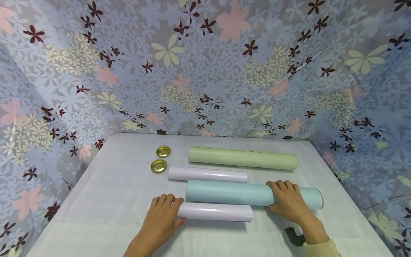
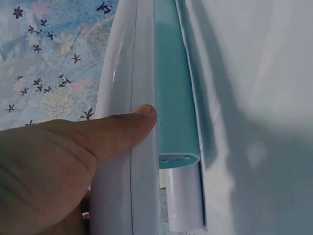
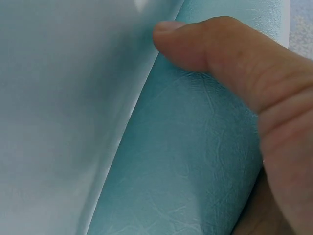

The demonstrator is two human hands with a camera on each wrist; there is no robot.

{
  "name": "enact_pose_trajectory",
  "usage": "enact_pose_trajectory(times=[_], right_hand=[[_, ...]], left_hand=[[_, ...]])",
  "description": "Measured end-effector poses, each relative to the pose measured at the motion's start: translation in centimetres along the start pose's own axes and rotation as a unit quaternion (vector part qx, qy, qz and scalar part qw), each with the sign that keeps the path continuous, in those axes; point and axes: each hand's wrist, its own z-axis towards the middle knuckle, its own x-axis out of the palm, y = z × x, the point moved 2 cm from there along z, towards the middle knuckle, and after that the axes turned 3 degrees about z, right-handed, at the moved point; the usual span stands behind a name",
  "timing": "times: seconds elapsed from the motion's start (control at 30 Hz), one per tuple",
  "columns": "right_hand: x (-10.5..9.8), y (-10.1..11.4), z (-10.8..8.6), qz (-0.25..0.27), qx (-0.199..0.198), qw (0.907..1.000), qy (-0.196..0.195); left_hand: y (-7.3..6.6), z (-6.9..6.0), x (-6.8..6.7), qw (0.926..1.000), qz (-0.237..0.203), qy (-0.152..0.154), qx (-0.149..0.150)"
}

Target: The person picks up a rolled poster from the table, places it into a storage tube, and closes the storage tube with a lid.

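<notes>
My left hand (image 1: 162,217) grips the left end of a glossy white roll (image 1: 215,212), the nearest of the rolls; in the left wrist view the thumb lies across its seam. Just behind it lies a thicker light-blue roll (image 1: 224,192). Toward that roll's right end my right hand (image 1: 289,201) holds it, fingers over the far side and thumb on the near side. The right wrist view shows the thumb against the wrinkled blue surface (image 3: 195,147). A second white roll (image 1: 208,175) and a pale green roll (image 1: 244,158) lie farther back.
Two gold-coloured round lids (image 1: 163,151) sit left of the rolls. A dark curved object (image 1: 293,236), partly hidden by the right wrist, lies on the white-covered table (image 1: 106,185). Flowered cloth (image 1: 205,71) hangs behind and at both sides.
</notes>
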Motion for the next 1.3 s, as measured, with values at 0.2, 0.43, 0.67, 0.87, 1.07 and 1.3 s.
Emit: enact_pose_trajectory(times=[0.2,0.43,0.67,0.87,1.07,1.3], right_hand=[[-0.6,0.1,0.2,0.002,-0.001,1.0,-0.009],[-1.3,-0.1,0.3,0.006,-0.008,0.9995,-0.028],[-2.4,-0.6,0.3,0.006,0.001,0.9993,-0.036],[-3.4,-1.0,0.2,0.01,0.006,0.9993,-0.036],[-4.1,-1.4,0.3,0.011,0.007,0.9987,-0.049],[-5.0,-1.6,0.1,0.014,0.013,0.9979,-0.062]], left_hand=[[0.6,-0.1,-0.6,0.9999,0.004,-0.016,0.0],[1.0,0.0,-1.0,0.9999,0.008,-0.015,-0.001],[1.6,0.1,-1.4,0.9992,0.012,-0.037,0.003],[2.3,0.3,-1.8,0.9987,0.011,-0.049,0.002],[2.9,0.5,-2.2,0.9988,0.01,-0.047,0.0],[3.4,0.7,-2.6,0.9981,0.003,-0.061,0.0]])
